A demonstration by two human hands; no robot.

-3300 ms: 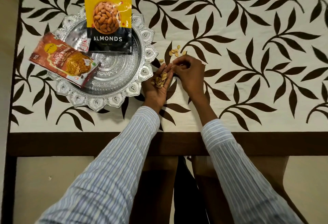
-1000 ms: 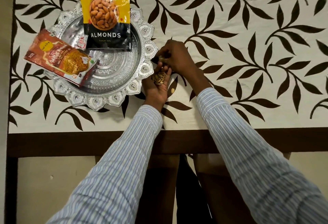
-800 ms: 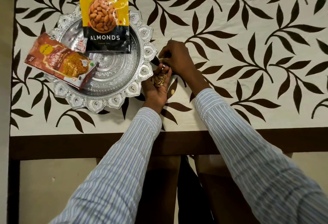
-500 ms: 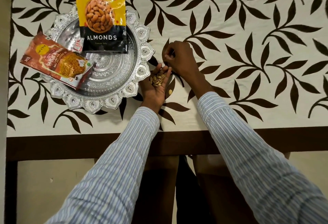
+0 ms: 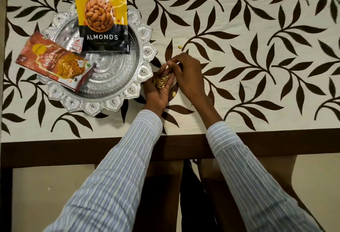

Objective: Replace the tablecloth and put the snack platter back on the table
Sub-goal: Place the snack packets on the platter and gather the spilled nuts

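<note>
Seemingly shells [image 5: 161, 82] in cupped left hand [image 5: 159, 89].

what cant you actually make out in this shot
- Head view: the yellow and black almond pouch loses its top to the upper frame edge.
- The small red and white sachet is mostly hidden under that pouch and the orange snack packet.
- Whether the right hand pinches anything: its fingertips curl out of sight.
- What the pale pieces cupped in the left hand are: too small.
</note>
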